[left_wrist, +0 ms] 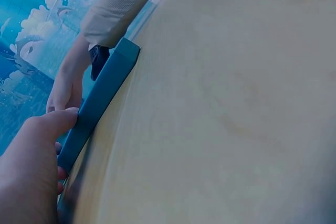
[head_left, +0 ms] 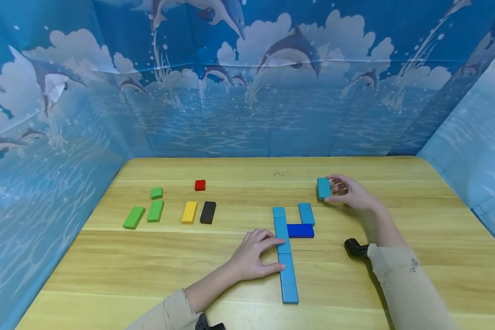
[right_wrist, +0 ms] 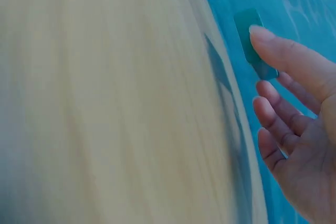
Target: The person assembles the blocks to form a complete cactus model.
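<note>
My right hand [head_left: 352, 195] pinches a light blue block [head_left: 323, 188] between thumb and fingers, held above the table at the back right. In the right wrist view that block [right_wrist: 247, 35] is tilted between thumb and forefinger, the other fingers bent loosely below. My left hand [head_left: 253, 256] touches the left side of a long row of light blue blocks [head_left: 288, 275] with thumb and forefinger. Against the row's right side lies a dark blue block [head_left: 300, 231]. Another light blue block [head_left: 306, 213] meets its far edge at the right end.
Farther left lie several green blocks [head_left: 155, 211], a yellow block [head_left: 189, 212], a black block [head_left: 208, 212] and a small red block [head_left: 200, 185]. The wooden table [head_left: 119, 270] meets a dolphin-printed curtain [head_left: 231, 119] at its back and sides.
</note>
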`<state>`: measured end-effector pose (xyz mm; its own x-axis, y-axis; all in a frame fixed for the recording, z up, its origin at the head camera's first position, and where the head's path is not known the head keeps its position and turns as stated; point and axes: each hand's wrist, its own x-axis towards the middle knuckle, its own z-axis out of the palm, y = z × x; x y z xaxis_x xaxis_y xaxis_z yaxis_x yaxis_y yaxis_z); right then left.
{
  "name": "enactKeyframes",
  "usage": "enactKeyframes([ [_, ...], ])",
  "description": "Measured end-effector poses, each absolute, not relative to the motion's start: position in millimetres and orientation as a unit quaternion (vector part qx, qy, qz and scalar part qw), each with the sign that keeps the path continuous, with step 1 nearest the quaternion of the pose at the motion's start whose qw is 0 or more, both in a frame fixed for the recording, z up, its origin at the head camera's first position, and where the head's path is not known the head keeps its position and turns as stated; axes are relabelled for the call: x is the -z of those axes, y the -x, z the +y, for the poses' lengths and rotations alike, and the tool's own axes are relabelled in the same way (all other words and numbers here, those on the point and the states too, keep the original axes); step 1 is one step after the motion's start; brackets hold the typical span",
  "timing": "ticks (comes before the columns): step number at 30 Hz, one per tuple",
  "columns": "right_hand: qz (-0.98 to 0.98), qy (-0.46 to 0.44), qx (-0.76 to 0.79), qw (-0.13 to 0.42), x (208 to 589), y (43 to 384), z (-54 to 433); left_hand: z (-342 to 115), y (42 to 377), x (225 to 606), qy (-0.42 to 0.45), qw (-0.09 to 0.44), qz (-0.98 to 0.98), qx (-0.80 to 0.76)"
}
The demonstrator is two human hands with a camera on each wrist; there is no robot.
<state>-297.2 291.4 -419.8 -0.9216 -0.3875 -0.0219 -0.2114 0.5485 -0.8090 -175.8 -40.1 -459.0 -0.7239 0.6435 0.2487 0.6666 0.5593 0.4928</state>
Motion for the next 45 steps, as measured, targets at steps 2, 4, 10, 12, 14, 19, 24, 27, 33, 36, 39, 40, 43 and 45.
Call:
enactKeyframes([
  [2, 0.87, 0.178, 0.449, 0.099, 423, 303, 283, -40, 176, 459, 0.372, 0.021, -0.882, 0.288],
  [4, 0.868, 0.185, 0.449, 0.099, 425, 308, 274, -40, 176, 459, 0.373, 0.021, -0.882, 0.289],
  [10, 0.865, 0.202, 0.446, 0.109, 432, 317, 254, -40, 175, 458, 0.373, 0.019, -0.882, 0.288],
  [12, 0.863, 0.203, 0.448, 0.116, 433, 319, 249, -40, 175, 458, 0.372, 0.018, -0.882, 0.287],
  [14, 0.862, 0.204, 0.448, 0.121, 434, 320, 246, -40, 175, 458, 0.372, 0.018, -0.883, 0.287],
  [19, 0.857, 0.21, 0.45, 0.138, 435, 321, 243, -40, 175, 458, 0.372, 0.019, -0.883, 0.285],
  [24, 0.856, 0.211, 0.448, 0.15, 434, 321, 242, -41, 176, 459, 0.373, 0.02, -0.882, 0.286],
  [27, 0.854, 0.208, 0.451, 0.157, 433, 321, 243, -41, 175, 459, 0.374, 0.021, -0.882, 0.287],
  [33, 0.852, 0.196, 0.457, 0.166, 432, 321, 243, -40, 175, 458, 0.373, 0.022, -0.882, 0.288],
  [36, 0.85, 0.195, 0.46, 0.166, 431, 321, 243, -40, 175, 458, 0.373, 0.025, -0.882, 0.287],
  [39, 0.847, 0.192, 0.466, 0.167, 431, 320, 244, -40, 176, 458, 0.374, 0.027, -0.881, 0.287],
  [40, 0.847, 0.189, 0.467, 0.167, 431, 320, 244, -40, 176, 459, 0.374, 0.027, -0.881, 0.287],
  [43, 0.848, 0.189, 0.467, 0.166, 431, 319, 244, -40, 176, 458, 0.375, 0.026, -0.881, 0.287],
  [45, 0.849, 0.189, 0.465, 0.165, 430, 318, 244, -40, 176, 458, 0.373, 0.024, -0.882, 0.287],
])
